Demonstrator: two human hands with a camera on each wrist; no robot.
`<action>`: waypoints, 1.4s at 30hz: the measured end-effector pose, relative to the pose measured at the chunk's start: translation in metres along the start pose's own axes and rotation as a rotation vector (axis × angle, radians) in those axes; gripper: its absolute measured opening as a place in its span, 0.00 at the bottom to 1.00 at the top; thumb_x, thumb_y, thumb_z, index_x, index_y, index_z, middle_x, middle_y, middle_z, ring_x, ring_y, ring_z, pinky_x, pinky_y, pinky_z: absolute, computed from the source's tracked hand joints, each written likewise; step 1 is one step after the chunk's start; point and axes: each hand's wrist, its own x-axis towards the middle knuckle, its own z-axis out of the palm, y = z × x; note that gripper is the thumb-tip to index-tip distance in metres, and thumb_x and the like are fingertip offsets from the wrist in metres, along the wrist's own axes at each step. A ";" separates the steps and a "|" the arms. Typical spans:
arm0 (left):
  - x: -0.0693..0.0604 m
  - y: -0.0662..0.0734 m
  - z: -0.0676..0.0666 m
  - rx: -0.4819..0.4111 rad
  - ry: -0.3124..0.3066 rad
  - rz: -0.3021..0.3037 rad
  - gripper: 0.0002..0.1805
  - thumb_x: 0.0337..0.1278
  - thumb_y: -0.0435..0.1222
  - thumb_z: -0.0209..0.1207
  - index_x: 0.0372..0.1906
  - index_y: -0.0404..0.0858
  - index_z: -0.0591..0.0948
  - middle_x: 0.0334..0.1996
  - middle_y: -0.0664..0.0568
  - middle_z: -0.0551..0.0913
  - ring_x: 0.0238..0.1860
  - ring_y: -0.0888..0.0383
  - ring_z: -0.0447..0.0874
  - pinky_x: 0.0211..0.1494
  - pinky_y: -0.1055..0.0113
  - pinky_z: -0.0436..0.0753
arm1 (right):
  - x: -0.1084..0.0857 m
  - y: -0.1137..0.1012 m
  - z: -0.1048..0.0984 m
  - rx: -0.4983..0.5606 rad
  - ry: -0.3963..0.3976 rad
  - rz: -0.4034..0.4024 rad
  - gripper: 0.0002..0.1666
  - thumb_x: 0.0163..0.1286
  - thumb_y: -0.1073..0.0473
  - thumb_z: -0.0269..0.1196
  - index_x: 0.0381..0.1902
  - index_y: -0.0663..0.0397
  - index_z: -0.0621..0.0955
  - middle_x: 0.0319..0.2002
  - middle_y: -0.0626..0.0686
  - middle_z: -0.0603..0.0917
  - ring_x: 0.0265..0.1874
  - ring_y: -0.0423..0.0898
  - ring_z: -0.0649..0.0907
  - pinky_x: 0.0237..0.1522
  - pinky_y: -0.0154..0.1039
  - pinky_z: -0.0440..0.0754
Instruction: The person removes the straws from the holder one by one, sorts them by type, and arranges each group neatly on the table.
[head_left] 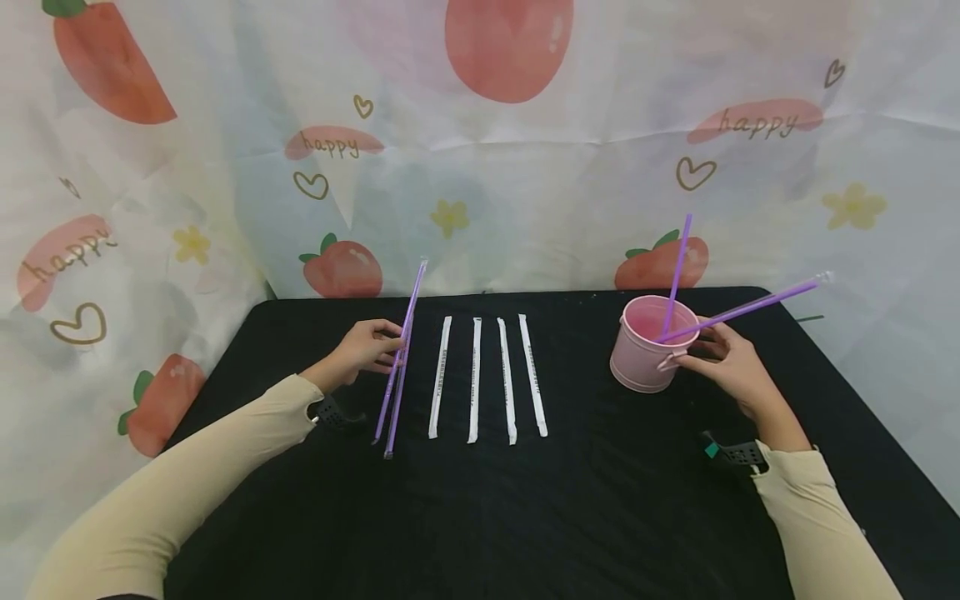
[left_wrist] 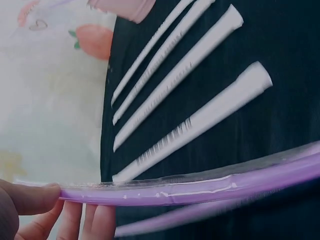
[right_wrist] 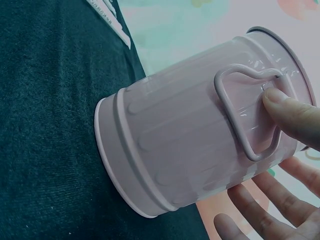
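Note:
My left hand (head_left: 366,346) pinches a purple straw (head_left: 415,292) in a clear wrapper between thumb and fingers. In the left wrist view this wrapped straw (left_wrist: 200,194) crosses the lower part, partly over a second purple straw (left_wrist: 190,214). My right hand (head_left: 731,362) grips a pink bucket (head_left: 637,362) at its right side. The right wrist view has the thumb pressed by the bucket's wire handle (right_wrist: 232,115), the other fingers at its lower side. Two purple straws stand in the bucket: one steep (head_left: 681,258), one leaning far right (head_left: 765,302); their lower ends are hidden.
Several white paper-wrapped straws (head_left: 474,379) lie side by side on the black tablecloth (head_left: 480,517), between my left hand and the bucket. A printed curtain (head_left: 525,192) with fruit and flowers hangs behind the table and along its left side.

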 end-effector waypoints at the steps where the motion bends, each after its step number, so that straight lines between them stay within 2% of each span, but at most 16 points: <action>1: 0.000 -0.002 -0.003 0.008 0.004 -0.007 0.17 0.65 0.33 0.53 0.55 0.28 0.71 0.41 0.39 0.83 0.32 0.58 0.86 0.34 0.68 0.85 | 0.000 0.000 0.000 -0.002 -0.001 0.000 0.32 0.62 0.62 0.65 0.60 0.62 0.65 0.43 0.26 0.70 0.40 0.16 0.73 0.38 0.14 0.73; 4: -0.001 -0.008 -0.012 0.029 0.013 -0.019 0.17 0.65 0.32 0.52 0.55 0.27 0.70 0.48 0.32 0.80 0.30 0.61 0.85 0.36 0.67 0.85 | 0.000 0.001 -0.001 -0.009 -0.002 0.006 0.32 0.62 0.63 0.65 0.60 0.64 0.64 0.43 0.25 0.69 0.40 0.16 0.72 0.37 0.14 0.73; 9: 0.001 -0.020 -0.024 0.039 0.030 -0.057 0.18 0.65 0.31 0.52 0.56 0.25 0.70 0.48 0.31 0.80 0.28 0.64 0.83 0.38 0.66 0.86 | 0.000 0.002 -0.001 -0.022 -0.005 0.028 0.33 0.62 0.63 0.65 0.61 0.65 0.63 0.43 0.24 0.69 0.40 0.15 0.71 0.37 0.13 0.72; 17: 0.008 -0.033 -0.032 0.062 0.062 -0.106 0.18 0.64 0.31 0.53 0.54 0.23 0.72 0.37 0.44 0.84 0.27 0.65 0.80 0.40 0.66 0.86 | 0.000 0.001 -0.001 -0.019 -0.007 0.016 0.34 0.63 0.61 0.64 0.61 0.66 0.63 0.43 0.25 0.68 0.40 0.16 0.71 0.38 0.13 0.72; 27: 0.020 -0.053 -0.029 0.037 0.076 -0.149 0.18 0.62 0.30 0.55 0.53 0.22 0.73 0.28 0.54 0.81 0.24 0.66 0.79 0.34 0.70 0.85 | -0.001 0.000 0.000 -0.009 -0.005 0.011 0.32 0.63 0.60 0.65 0.60 0.62 0.65 0.43 0.26 0.69 0.40 0.16 0.72 0.38 0.14 0.73; 33: 0.024 -0.061 -0.025 0.032 0.097 -0.166 0.17 0.62 0.29 0.55 0.52 0.23 0.74 0.28 0.53 0.80 0.23 0.65 0.79 0.31 0.71 0.84 | -0.001 -0.001 -0.001 -0.014 -0.012 0.019 0.33 0.63 0.59 0.64 0.61 0.62 0.63 0.44 0.27 0.68 0.41 0.17 0.71 0.38 0.13 0.72; 42: 0.024 -0.066 -0.022 0.024 0.135 -0.167 0.16 0.60 0.28 0.57 0.50 0.23 0.74 0.27 0.53 0.80 0.22 0.66 0.78 0.30 0.72 0.84 | -0.001 -0.001 0.000 0.004 -0.010 0.016 0.33 0.63 0.61 0.65 0.62 0.59 0.64 0.45 0.28 0.69 0.42 0.17 0.72 0.39 0.14 0.72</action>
